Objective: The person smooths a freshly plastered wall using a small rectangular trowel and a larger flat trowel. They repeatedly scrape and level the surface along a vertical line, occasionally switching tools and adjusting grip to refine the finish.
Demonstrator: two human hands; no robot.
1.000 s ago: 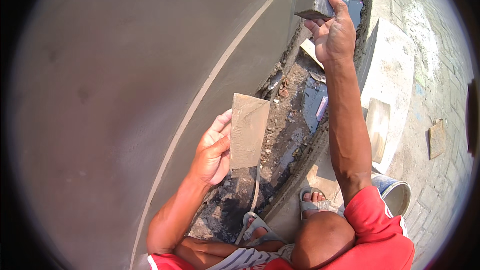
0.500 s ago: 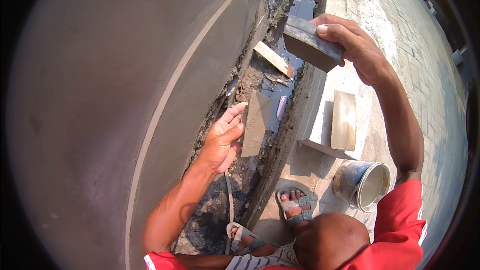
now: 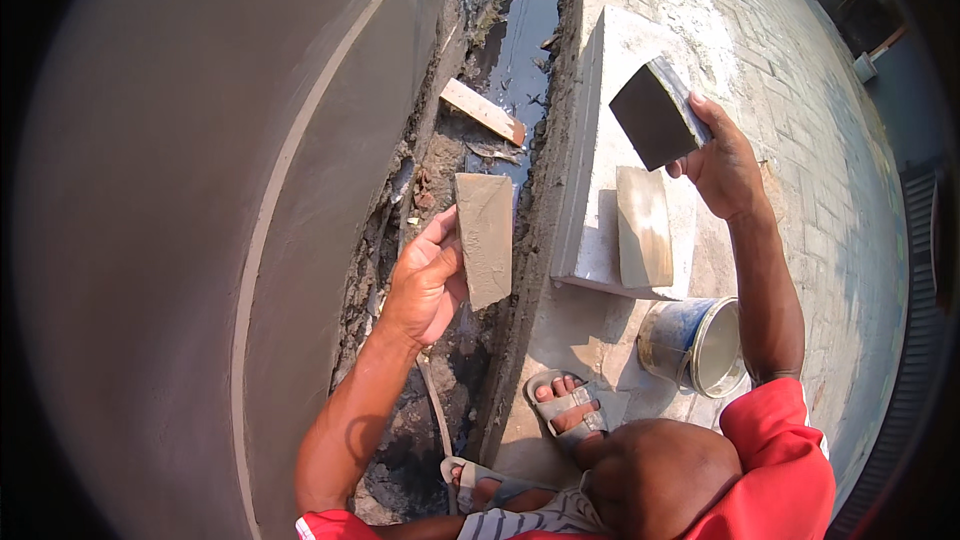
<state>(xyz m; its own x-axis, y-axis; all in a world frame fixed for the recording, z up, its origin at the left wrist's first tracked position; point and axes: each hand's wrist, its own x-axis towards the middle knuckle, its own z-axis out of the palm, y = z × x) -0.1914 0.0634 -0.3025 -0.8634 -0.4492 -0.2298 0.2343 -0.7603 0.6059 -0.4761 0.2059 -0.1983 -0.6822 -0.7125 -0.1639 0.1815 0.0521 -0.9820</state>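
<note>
My left hand (image 3: 428, 280) grips the edge of a flat rectangular slab (image 3: 485, 240) whose face is smeared with grey mortar. It is held over the ditch, apart from the wall. Raised at the right, my right hand (image 3: 722, 155) clasps a dark rectangular block (image 3: 655, 112) by its grey, dusty edge. The block's dark flat face is turned toward the left. Below it, a pale tan block (image 3: 645, 228) lies on a long white block (image 3: 583, 190). What either held piece is made of cannot be made out.
A smooth grey wall (image 3: 200, 190) with a pale curved strip fills the left. Beside it runs a ditch with dark water (image 3: 518, 50) and a wooden offcut (image 3: 483, 110). A paint-stained bucket (image 3: 672, 340) stands near my sandalled foot (image 3: 565, 402). Paving (image 3: 800, 170) stretches off right.
The view has shifted to the right. My right hand has turned the dark block and brought it over the white block. The slab in my left hand now shows its mortar-smeared face more fully.
</note>
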